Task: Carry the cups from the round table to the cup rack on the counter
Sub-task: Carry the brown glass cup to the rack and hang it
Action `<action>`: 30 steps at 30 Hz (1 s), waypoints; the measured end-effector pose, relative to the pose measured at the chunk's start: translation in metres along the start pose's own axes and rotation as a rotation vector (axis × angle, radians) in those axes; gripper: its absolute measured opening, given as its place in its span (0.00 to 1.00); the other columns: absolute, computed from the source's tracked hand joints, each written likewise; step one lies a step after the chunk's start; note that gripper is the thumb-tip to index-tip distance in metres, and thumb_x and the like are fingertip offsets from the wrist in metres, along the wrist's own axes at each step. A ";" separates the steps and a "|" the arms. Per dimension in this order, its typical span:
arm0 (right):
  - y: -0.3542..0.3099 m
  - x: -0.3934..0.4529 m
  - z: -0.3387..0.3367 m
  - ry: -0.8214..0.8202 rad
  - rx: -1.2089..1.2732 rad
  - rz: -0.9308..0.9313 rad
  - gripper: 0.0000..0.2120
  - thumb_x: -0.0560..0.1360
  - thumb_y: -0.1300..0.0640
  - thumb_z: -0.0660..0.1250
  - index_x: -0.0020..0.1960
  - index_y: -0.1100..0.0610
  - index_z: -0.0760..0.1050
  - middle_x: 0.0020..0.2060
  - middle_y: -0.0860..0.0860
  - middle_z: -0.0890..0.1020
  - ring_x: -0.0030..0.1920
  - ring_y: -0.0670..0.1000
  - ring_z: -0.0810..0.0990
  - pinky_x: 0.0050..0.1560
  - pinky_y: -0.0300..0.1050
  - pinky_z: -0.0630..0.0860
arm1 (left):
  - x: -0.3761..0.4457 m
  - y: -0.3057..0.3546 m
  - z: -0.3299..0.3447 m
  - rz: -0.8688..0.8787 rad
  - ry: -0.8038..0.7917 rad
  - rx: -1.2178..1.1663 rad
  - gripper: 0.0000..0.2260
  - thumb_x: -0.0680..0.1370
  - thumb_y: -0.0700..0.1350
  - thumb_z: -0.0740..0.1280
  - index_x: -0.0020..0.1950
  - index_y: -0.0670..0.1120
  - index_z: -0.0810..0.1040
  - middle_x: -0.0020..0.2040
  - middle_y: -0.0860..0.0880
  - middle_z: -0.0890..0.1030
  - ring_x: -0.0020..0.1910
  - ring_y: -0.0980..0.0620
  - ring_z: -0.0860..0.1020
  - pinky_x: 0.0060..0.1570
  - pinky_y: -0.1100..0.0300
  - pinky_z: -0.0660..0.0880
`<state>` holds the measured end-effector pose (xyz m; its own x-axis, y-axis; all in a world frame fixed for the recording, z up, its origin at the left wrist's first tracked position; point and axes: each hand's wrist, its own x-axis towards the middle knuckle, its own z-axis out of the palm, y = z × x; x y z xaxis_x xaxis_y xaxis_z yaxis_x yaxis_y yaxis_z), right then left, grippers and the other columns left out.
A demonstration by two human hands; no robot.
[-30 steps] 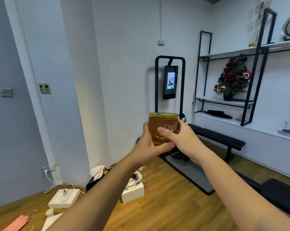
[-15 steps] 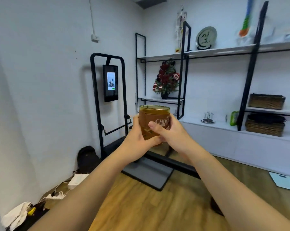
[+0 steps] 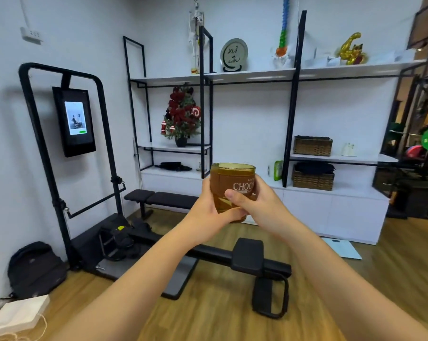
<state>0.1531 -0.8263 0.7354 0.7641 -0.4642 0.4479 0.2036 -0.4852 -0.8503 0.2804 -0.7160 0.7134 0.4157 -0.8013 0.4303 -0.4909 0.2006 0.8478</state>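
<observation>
both hands wrapped round the cup (image 3: 232, 184) mid-frame, left hand (image 3: 209, 212) under and beside it, right hand (image 3: 254, 205) w/ thumb across the label. risk imo: bench (image 3: 242, 262) on the floor right ahead, easy trip. rack not in view afaict.

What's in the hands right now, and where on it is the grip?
An amber glass cup, held upright by both hands: left hand wraps its left side and base, right hand its right side, thumb across the front.
</observation>
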 end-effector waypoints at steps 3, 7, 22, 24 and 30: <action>0.025 0.020 -0.061 0.049 0.005 0.011 0.33 0.67 0.33 0.74 0.68 0.43 0.71 0.57 0.39 0.83 0.57 0.40 0.81 0.58 0.43 0.79 | 0.054 -0.004 0.050 -0.003 -0.024 -0.021 0.37 0.69 0.57 0.78 0.71 0.62 0.61 0.56 0.71 0.79 0.57 0.68 0.80 0.51 0.72 0.77; 0.057 0.044 -0.133 0.098 0.003 0.005 0.31 0.69 0.38 0.74 0.68 0.47 0.72 0.57 0.42 0.84 0.56 0.42 0.82 0.54 0.39 0.79 | 0.119 -0.011 0.112 0.010 -0.032 -0.058 0.37 0.69 0.58 0.78 0.72 0.63 0.61 0.58 0.66 0.80 0.59 0.64 0.81 0.56 0.65 0.79; 0.231 0.171 -0.348 0.183 -0.053 0.042 0.33 0.66 0.35 0.76 0.67 0.45 0.72 0.56 0.41 0.84 0.57 0.42 0.82 0.58 0.44 0.80 | 0.360 -0.111 0.296 0.031 -0.106 -0.154 0.33 0.70 0.57 0.78 0.66 0.70 0.61 0.55 0.70 0.80 0.55 0.69 0.80 0.47 0.73 0.77; 0.255 0.200 -0.376 0.188 -0.071 0.047 0.35 0.65 0.35 0.77 0.67 0.46 0.72 0.56 0.41 0.84 0.57 0.42 0.82 0.59 0.44 0.80 | 0.401 -0.129 0.315 0.030 -0.104 -0.182 0.39 0.68 0.57 0.78 0.71 0.64 0.58 0.55 0.71 0.79 0.56 0.67 0.81 0.48 0.72 0.78; 0.316 0.282 -0.457 0.193 -0.062 0.074 0.33 0.66 0.36 0.76 0.66 0.46 0.73 0.56 0.44 0.84 0.58 0.45 0.83 0.60 0.52 0.80 | 0.522 -0.168 0.361 0.004 -0.100 -0.199 0.38 0.65 0.58 0.81 0.65 0.62 0.61 0.55 0.66 0.82 0.54 0.60 0.84 0.48 0.68 0.80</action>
<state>0.1539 -1.4492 0.7191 0.6433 -0.6305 0.4343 0.1088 -0.4862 -0.8670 0.3030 -1.3711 0.6837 0.3312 -0.8502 0.4092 -0.3278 0.3030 0.8948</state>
